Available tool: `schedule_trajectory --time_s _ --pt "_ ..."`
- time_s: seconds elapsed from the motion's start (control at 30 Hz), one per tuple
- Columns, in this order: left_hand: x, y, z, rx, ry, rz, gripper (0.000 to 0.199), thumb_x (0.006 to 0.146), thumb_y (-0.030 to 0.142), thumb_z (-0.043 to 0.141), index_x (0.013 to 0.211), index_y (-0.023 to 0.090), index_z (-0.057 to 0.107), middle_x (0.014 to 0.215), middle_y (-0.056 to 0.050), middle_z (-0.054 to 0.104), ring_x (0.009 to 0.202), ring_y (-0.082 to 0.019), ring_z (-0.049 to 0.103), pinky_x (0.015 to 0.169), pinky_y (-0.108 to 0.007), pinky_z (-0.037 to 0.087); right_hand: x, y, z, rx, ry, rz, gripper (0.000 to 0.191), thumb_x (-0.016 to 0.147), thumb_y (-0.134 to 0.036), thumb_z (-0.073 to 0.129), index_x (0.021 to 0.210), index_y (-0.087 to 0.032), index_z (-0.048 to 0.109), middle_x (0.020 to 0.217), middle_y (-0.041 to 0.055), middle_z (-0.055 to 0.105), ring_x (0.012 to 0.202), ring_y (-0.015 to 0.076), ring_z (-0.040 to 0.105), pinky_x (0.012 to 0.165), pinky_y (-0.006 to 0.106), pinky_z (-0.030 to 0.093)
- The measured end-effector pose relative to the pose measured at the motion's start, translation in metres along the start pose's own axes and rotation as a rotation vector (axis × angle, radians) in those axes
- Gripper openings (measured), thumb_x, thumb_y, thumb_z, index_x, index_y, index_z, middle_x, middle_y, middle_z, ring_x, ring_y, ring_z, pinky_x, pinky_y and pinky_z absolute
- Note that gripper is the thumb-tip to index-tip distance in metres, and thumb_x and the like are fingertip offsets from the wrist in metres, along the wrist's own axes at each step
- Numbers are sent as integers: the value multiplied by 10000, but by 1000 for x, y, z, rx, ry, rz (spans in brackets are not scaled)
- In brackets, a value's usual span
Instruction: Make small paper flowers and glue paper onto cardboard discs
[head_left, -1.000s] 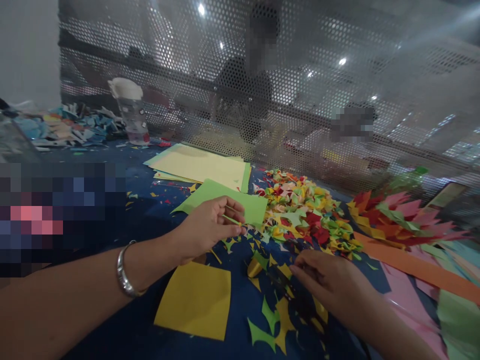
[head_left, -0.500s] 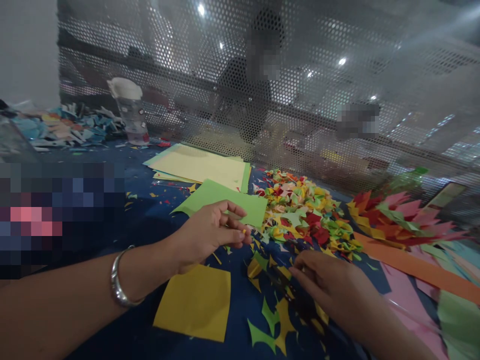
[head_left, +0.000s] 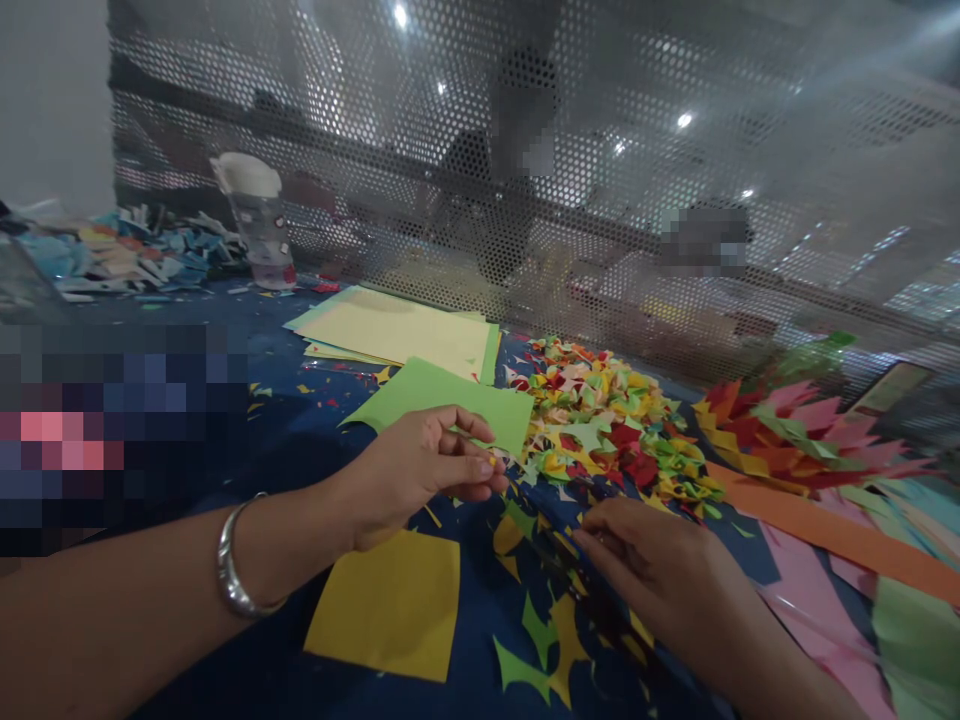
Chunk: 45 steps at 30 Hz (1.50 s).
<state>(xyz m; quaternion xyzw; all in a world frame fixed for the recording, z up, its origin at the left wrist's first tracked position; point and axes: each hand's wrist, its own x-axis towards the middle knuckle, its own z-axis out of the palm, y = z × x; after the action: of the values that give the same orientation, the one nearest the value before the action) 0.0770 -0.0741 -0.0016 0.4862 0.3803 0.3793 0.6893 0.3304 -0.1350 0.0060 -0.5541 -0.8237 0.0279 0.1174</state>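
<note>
- Left hand [head_left: 424, 462]: grip narrow, thumb and fingertips pinching a tiny yellow paper bit [head_left: 493, 461] above mid-surface; exact shape too small to tell.
- Bit likely near weightless, easily crushed or dropped; best held by one edge, light pinch.
- Right hand [head_left: 656, 555]: fingers curled by a dark, slim, blurred thing [head_left: 604, 612]; can't tell if grip is closed on it.
- Flat yellow square paper sheet [head_left: 390, 615]: toward surface's near edge, below left wrist. Looks light, fairly stiff, creasable; lift by a corner.
- Pointed green paper offcut [head_left: 521, 668]: also near-edge side, between sheet and right forearm.
- Flat bright-green paper sheet [head_left: 424, 385]: beyond left hand, partly covered by it.
- Heaped multicoloured cut-paper pieces [head_left: 600, 410]: toward far edge, right of green sheet.
- Pale-yellow-topped paper stack [head_left: 401, 328]: toward far edge of dark blue surface [head_left: 289, 435].
</note>
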Motion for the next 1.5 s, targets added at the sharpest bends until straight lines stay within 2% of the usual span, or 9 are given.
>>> schedule_trajectory --time_s 0.27,0.5,0.73,1.03,1.3,1.5 --pt "0 1 -3 16 25 -20 296 770 194 774 945 170 537 715 22 669 729 -158 738 587 -191 529 0 -2 0 0 9 -10 267 973 -352 482 789 -219 621 634 -10 620 558 152 590 503 252 389" --pt "2 0 -3 8 43 2 297 747 197 790 933 158 562 728 -13 716 703 -131 717 611 -197 540 0 -3 0 25 28 -40 241 970 -313 489 794 -214 621 657 -8 629 574 153 600 522 254 400" --pt "-2 -2 1 8 -9 -23 317 717 197 817 906 156 565 708 -16 737 696 -126 718 608 -185 527 0 -12 -1 125 44 -97 231 979 -274 499 804 -210 635 675 -13 621 590 133 583 536 242 390" --pt "-6 -5 6 7 -77 -63 351 689 215 829 920 158 572 653 23 705 640 -107 680 605 -208 515 5 -22 2 286 144 -130 132 958 -227 555 860 -218 644 714 -26 600 598 106 542 570 226 397" --pt "-8 -6 11 28 -114 -63 404 719 275 801 968 180 497 669 31 688 618 -115 661 619 -243 491 16 -39 -3 298 177 -182 111 951 -182 556 940 -210 663 790 -5 630 643 112 563 612 231 419" --pt "-10 -5 13 77 -116 -2 365 739 197 743 964 205 456 591 74 639 552 -106 610 601 -253 465 21 -41 2 256 205 -242 132 949 -185 546 995 -188 669 834 33 644 688 140 589 638 251 443"
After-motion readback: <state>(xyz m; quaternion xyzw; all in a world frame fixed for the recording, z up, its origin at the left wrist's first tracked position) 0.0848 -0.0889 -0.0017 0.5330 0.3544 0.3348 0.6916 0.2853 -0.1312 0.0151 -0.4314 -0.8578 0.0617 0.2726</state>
